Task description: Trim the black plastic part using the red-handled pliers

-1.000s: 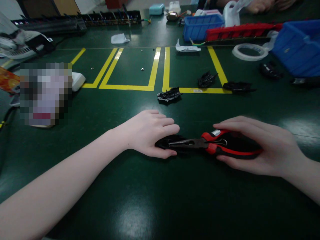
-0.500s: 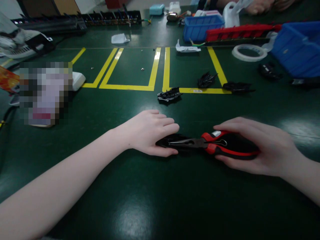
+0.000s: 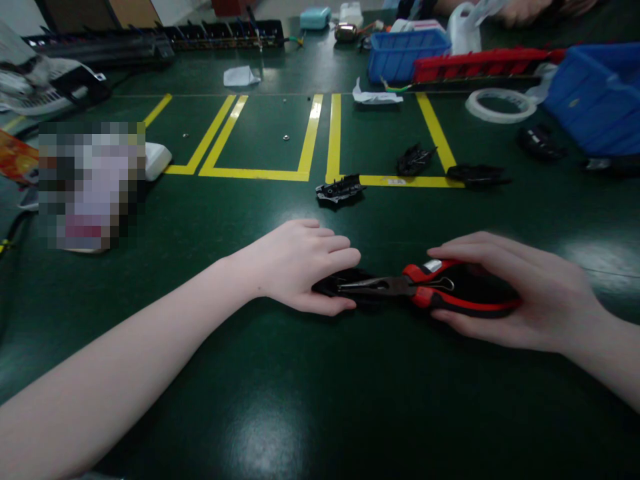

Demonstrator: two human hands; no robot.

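My left hand (image 3: 315, 267) is closed around a black plastic part (image 3: 367, 299), its thumb on the near side and fingers on the far side; much of the part is hidden. In my right hand (image 3: 540, 293) are needle-nose pliers (image 3: 387, 287) with red and black handles, a wire spring showing between them. The pliers point left, and their jaws reach over the black part close to my left fingers. Whether the jaw tips grip anything is too dark to tell. Beyond my hands lies a separate black part with a pale edge (image 3: 341, 190).
More black parts (image 3: 416, 160) lie by the yellow tape lines (image 3: 255, 175). A tape roll (image 3: 500, 105) and a blue bin (image 3: 595, 100) stand at right, another blue bin (image 3: 407, 57) farther back. At left is a blurred-out object (image 3: 95, 187). Another person's hands (image 3: 525, 10) show at top right.
Almost nothing differs. Both hands, the pliers and the black part keep their places; the whole view has shifted very slightly.
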